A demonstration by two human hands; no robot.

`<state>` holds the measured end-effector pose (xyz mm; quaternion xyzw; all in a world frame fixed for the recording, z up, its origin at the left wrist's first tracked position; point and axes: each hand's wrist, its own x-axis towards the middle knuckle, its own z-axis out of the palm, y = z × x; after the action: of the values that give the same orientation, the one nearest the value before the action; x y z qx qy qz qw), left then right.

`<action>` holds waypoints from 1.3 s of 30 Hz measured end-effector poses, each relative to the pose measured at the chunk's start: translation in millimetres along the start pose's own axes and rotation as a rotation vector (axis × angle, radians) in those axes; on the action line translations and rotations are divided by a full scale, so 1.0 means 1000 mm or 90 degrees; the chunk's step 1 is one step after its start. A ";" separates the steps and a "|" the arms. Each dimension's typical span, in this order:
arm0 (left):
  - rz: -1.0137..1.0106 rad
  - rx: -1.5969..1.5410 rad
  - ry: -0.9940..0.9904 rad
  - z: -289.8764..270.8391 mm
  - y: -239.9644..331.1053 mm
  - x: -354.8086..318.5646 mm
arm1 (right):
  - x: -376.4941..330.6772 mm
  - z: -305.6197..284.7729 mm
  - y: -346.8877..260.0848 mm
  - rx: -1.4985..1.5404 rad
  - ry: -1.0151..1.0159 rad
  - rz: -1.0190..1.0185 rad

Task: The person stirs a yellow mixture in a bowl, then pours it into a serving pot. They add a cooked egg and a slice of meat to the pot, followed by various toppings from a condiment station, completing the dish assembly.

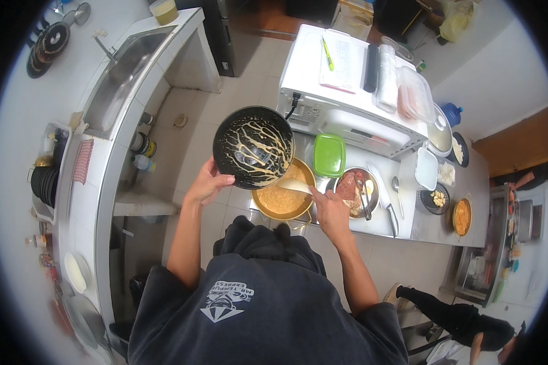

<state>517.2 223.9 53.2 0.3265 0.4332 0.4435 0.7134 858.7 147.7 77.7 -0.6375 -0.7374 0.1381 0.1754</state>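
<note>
My left hand [207, 183] grips the near-left rim of a black bowl [254, 146], tilted so that its inside shows. Pale orange sauce streaks run all over the inner wall. Below the bowl's right side stands a gold pan [280, 218] filled with a lumpy orange-yellow mixture [279, 202]. A whitish serving spoon [295, 184] is closed in my right hand [332, 214], its head over the pan near the bowl's lower edge. Whether the spoon touches the bowl or the mixture, I cannot tell. The bowl hides the pan's far-left part.
A green-lidded container [329, 156] stands beyond the pan. To its right are a metal bowl [374, 185] with meat, egg and tongs, a knife [391, 218] and a metal spoon [397, 190]. A white appliance [353, 115] stands behind. A sink counter [155, 76] lies left; another person [469, 322] is at lower right.
</note>
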 end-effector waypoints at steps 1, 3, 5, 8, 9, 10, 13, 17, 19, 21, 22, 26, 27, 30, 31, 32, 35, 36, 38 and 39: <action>0.008 -0.026 -0.001 -0.003 -0.004 -0.004 | 0.000 0.000 0.003 0.001 0.013 -0.011; 0.025 -0.078 -0.001 -0.006 -0.010 -0.013 | -0.003 -0.004 0.008 -0.008 0.021 0.007; 0.041 -0.115 -0.007 -0.006 -0.015 -0.019 | -0.005 -0.008 0.012 -0.006 -0.014 -0.048; 0.064 -0.155 0.009 -0.004 -0.025 -0.027 | -0.001 -0.009 0.015 -0.012 -0.024 -0.057; 0.073 -0.165 0.021 -0.004 -0.027 -0.030 | 0.003 -0.008 0.015 -0.024 -0.014 -0.039; 0.073 -0.173 0.027 -0.005 -0.029 -0.033 | 0.006 -0.006 0.014 0.002 -0.011 -0.063; 0.071 -0.198 0.025 -0.005 -0.034 -0.036 | 0.020 0.002 0.005 0.021 0.021 -0.088; 0.079 -0.231 0.023 -0.006 -0.039 -0.040 | 0.022 -0.008 0.001 0.013 0.007 -0.095; 0.085 -0.244 0.031 -0.007 -0.040 -0.045 | 0.009 -0.021 0.006 0.010 -0.036 -0.102; 0.086 -0.246 0.050 -0.010 -0.041 -0.048 | -0.004 -0.030 0.011 -0.001 -0.097 -0.131; 0.088 -0.252 0.041 -0.011 -0.042 -0.049 | -0.007 -0.031 0.013 -0.005 -0.090 -0.128; 0.079 -0.242 0.059 -0.014 -0.044 -0.050 | -0.014 -0.032 0.017 -0.011 -0.062 -0.108; 0.066 -0.231 0.080 -0.015 -0.044 -0.051 | -0.014 -0.032 0.017 -0.018 -0.064 -0.091; 0.064 -0.247 0.058 -0.016 -0.048 -0.052 | -0.016 -0.037 0.018 -0.035 -0.125 -0.081; 0.064 -0.243 0.053 -0.017 -0.049 -0.052 | -0.017 -0.040 0.019 -0.022 -0.082 -0.078; 0.066 -0.236 0.053 -0.018 -0.050 -0.052 | -0.018 -0.043 0.020 -0.012 -0.055 -0.073; 0.066 -0.206 0.074 -0.020 -0.053 -0.056 | -0.020 -0.048 0.019 0.066 -0.014 -0.031; 0.066 -0.193 0.083 -0.020 -0.054 -0.057 | -0.020 -0.048 0.018 0.108 0.000 -0.019; 0.060 -0.203 0.077 -0.019 -0.054 -0.059 | -0.019 -0.047 0.016 0.098 -0.014 0.001; 0.051 -0.197 0.094 -0.019 -0.054 -0.060 | -0.018 -0.045 0.015 0.099 -0.018 0.004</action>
<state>504.7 149.9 19.3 0.1962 0.3979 0.5555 0.7032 893.8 130.8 110.6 -0.6219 -0.7249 0.2047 0.2138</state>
